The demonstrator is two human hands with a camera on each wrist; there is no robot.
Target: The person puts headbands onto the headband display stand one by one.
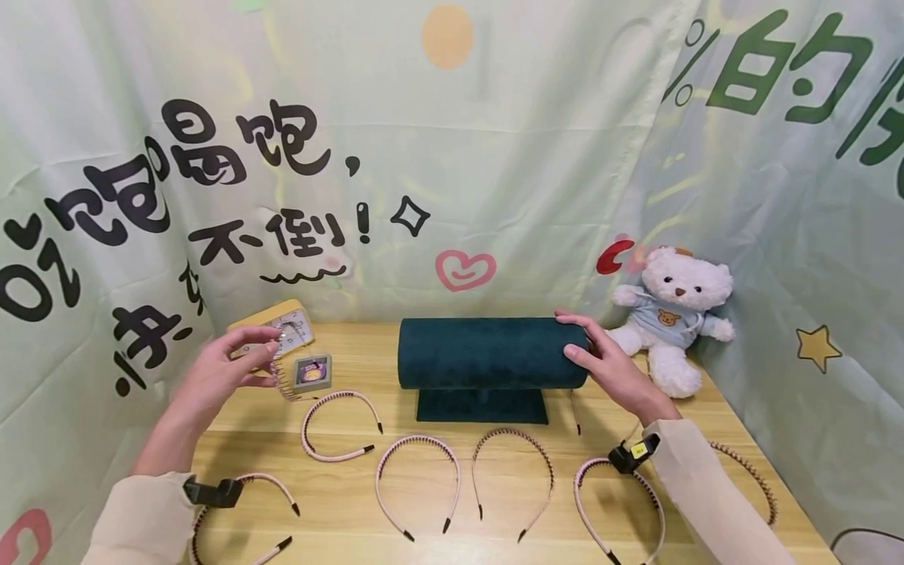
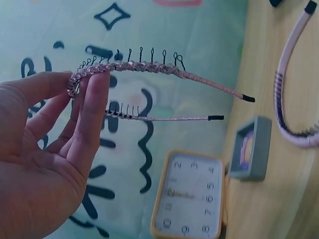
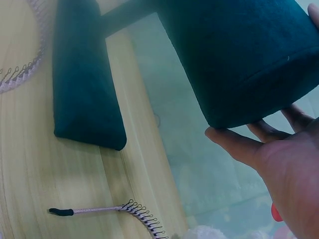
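In the head view my left hand point(image 1: 229, 362) is at the left, raised in front of the clock, pinching a headband point(image 1: 284, 380) between thumb and fingers. The left wrist view shows this headband point(image 2: 149, 66) closely: pink, with clear beads, small dark wire loops and black tips, its two ends pointing away from the palm. My right hand point(image 1: 616, 365) grips the right end of a dark green velvet display stand point(image 1: 487, 353), a padded roll on a flat base. In the right wrist view its fingers spread round the end of the roll point(image 3: 244, 55).
Several headbands lie on the wooden table point(image 1: 339, 502), including one headband point(image 1: 418, 438) before the stand. A yellow-framed clock point(image 1: 300, 326) and a small grey box point(image 1: 313, 373) are at back left. A white teddy bear point(image 1: 674, 314) sits at back right. Printed cloth point(image 1: 537, 196) surrounds the table.
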